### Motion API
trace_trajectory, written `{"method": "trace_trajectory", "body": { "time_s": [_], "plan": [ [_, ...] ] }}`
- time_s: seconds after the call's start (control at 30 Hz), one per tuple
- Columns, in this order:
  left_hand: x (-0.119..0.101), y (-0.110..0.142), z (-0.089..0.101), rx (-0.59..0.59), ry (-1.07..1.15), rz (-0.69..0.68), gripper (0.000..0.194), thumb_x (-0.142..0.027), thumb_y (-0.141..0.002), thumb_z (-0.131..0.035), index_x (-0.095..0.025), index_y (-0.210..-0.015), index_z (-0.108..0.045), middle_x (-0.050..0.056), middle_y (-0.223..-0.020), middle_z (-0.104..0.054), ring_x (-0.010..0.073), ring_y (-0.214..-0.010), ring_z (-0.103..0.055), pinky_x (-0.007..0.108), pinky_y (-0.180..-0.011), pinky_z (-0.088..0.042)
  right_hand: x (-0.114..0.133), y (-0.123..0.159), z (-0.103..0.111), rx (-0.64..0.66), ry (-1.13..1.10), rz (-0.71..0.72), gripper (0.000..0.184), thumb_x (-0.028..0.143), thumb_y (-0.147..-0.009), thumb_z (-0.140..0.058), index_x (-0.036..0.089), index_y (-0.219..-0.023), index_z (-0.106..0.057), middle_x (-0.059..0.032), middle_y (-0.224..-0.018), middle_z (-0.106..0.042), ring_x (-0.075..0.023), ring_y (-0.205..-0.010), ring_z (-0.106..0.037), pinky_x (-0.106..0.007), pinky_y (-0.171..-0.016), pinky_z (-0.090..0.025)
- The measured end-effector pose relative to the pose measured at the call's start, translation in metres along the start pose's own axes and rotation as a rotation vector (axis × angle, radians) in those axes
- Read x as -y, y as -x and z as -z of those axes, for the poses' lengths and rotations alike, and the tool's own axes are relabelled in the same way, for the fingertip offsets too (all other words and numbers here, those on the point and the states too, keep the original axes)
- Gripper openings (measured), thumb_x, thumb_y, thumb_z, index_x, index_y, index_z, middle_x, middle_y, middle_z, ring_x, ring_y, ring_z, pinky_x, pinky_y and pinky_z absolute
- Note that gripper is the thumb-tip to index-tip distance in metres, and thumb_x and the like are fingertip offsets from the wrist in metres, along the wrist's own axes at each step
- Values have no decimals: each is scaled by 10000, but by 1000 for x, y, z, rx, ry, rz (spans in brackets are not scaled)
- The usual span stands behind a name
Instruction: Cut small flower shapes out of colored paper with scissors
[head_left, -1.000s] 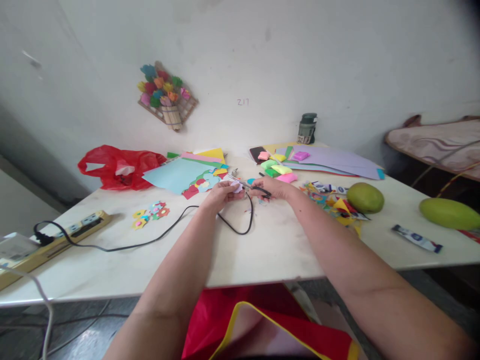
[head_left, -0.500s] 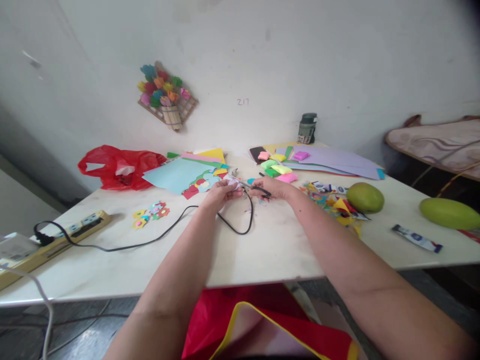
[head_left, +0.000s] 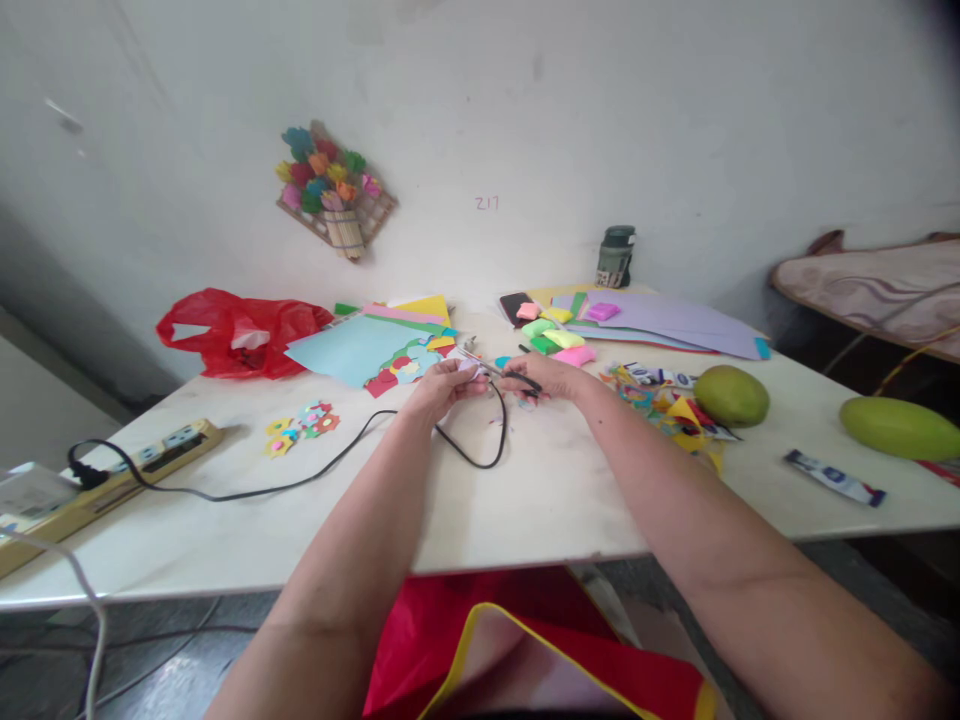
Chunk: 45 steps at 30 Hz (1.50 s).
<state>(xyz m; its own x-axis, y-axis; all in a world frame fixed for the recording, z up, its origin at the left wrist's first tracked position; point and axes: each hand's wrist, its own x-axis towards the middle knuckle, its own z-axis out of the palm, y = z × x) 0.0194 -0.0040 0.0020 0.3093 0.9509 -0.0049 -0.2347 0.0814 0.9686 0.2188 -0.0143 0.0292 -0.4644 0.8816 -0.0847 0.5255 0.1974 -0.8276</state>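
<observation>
Both my hands meet over the middle of the white table [head_left: 525, 490]. My left hand [head_left: 442, 388] pinches a small pale lilac paper piece [head_left: 472, 371] between its fingers. My right hand [head_left: 544, 377] is closed on black-handled scissors [head_left: 501, 375], whose blades point left at the paper. A black cable [head_left: 315, 468] loops just below my hands and runs left to a power strip [head_left: 142, 460]. Small cut paper flowers [head_left: 300, 428] lie to the left of my left hand.
Coloured paper sheets [head_left: 360, 345] and a red plastic bag [head_left: 232, 332] lie at the back left. Clay blocks [head_left: 559, 338], purple sheets [head_left: 667, 325] and a dark cup [head_left: 615, 257] sit at the back right. Two green mangoes [head_left: 730, 396] and paper scraps lie on the right.
My hands stay almost in place; the left fingers have shifted slightly on the paper piece against the scissor blades.
</observation>
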Motion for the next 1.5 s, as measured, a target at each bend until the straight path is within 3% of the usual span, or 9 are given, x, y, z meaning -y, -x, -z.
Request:
{"method": "trace_trajectory", "body": {
  "time_s": [0.27,0.8,1.13,1.37,1.5],
  "plan": [
    [-2,1,-2,-6,9,21,23,-106,-786,-619,-93,-778,-601,86,-727,-695,129,-587,-664,242,-643,-549,-4,-3,1,1,3,12,281,392,-749,-690,143,-743,-558,42,-497,-537,-46,-332,-458,-162,-282,-239],
    [-1,-1,4,0,-11,-12,130,-165,-755,-665,-105,-782,-553,43,-643,-649,98,-508,-605,223,-588,-508,-6,-3,3,13,28,26,312,436,-765,-671,139,-759,-575,37,-505,-538,-47,-341,-458,-161,-286,-252],
    [-1,-1,0,-33,57,15,86,-72,-762,-611,-100,-712,-548,10,-566,-582,70,-477,-541,233,-619,-527,-10,-5,3,17,58,46,367,494,-735,-675,144,-742,-566,38,-506,-534,-51,-349,-461,-164,-288,-256],
    [-1,-1,3,-28,57,44,38,-81,-791,-601,-84,-810,-568,84,-696,-669,120,-559,-637,252,-620,-551,-12,-6,3,24,67,45,398,522,-704,-689,148,-747,-560,41,-501,-524,-53,-351,-460,-161,-293,-258],
    [-2,0,2,-29,47,43,24,-70,-816,-562,-80,-795,-569,76,-666,-667,113,-525,-627,237,-594,-544,-13,-7,3,33,60,46,416,531,-685,-702,149,-786,-571,45,-511,-526,-54,-356,-466,-161,-292,-255]
  ]
}}
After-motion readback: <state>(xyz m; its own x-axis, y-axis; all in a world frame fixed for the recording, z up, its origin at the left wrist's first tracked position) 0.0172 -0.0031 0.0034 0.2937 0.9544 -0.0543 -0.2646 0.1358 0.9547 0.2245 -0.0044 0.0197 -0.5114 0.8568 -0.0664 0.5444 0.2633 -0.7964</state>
